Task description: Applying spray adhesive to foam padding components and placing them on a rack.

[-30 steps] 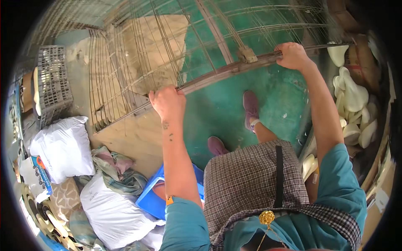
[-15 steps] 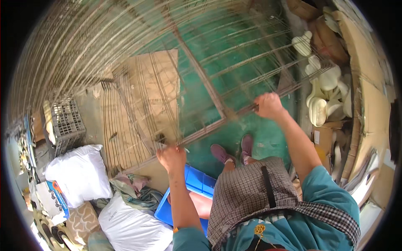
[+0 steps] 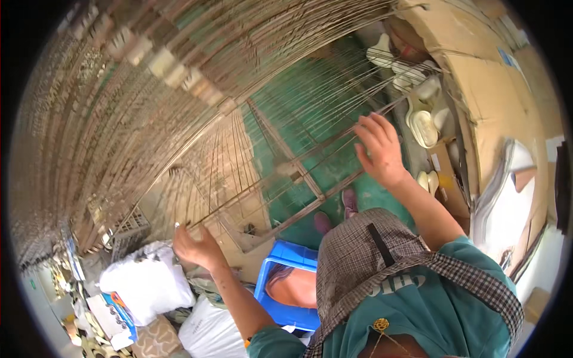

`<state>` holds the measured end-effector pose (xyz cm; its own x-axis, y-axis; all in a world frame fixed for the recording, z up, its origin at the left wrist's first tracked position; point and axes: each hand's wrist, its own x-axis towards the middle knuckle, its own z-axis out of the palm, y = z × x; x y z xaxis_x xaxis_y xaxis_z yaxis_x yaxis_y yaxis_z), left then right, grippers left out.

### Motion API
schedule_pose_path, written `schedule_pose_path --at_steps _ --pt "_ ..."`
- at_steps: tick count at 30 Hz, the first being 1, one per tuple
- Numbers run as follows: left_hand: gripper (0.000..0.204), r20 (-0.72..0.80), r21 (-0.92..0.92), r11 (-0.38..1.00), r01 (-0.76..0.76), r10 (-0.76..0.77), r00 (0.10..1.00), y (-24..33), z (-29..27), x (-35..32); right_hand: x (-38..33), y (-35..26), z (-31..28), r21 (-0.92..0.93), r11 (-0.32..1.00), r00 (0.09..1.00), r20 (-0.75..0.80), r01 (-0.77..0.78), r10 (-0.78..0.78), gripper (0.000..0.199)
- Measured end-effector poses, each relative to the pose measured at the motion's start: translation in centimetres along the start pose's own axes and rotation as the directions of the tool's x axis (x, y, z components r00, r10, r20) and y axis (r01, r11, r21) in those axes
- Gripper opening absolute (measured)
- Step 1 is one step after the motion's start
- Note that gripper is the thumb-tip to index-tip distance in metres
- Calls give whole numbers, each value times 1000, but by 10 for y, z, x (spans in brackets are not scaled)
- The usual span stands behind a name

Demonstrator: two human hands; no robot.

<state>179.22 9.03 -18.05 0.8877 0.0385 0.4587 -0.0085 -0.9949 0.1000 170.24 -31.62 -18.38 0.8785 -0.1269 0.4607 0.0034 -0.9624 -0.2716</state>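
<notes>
A large brown wire rack (image 3: 307,179) with several stacked tiers of thin rods fills the upper and left part of the view. My left hand (image 3: 200,246) is by the left part of a rack rail, its thumb and fingers apart. Whether its fingertips touch the rail cannot be made out. My right hand (image 3: 382,152) is at the right part of the rack with fingers stretched out and spread, and nothing in it. Small pale blocks (image 3: 164,65), blurred, run in a row along the upper tiers.
A blue plastic bin (image 3: 286,255) with a brownish thing inside stands by my legs. White sacks (image 3: 146,285) lie at the left near a grey crate (image 3: 128,238). Cream-coloured moulded pieces (image 3: 424,128) and large cardboard (image 3: 495,89) line the right side. The floor (image 3: 304,89) is green.
Both hands have let go of the rack's front rail, where they gripped it before. My left hand has moved left. More of the upper tiers show now, and the view has shifted.
</notes>
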Motion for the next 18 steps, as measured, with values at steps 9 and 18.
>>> schedule_pose_path --at_steps 9,18 --pt "71 541 -696 -351 626 -830 136 15 68 -50 -67 65 108 633 -690 52 749 -350 660 81" --pt "68 228 -742 272 613 -758 611 3 35 45 42 24 85 728 -562 289 678 -393 676 92"
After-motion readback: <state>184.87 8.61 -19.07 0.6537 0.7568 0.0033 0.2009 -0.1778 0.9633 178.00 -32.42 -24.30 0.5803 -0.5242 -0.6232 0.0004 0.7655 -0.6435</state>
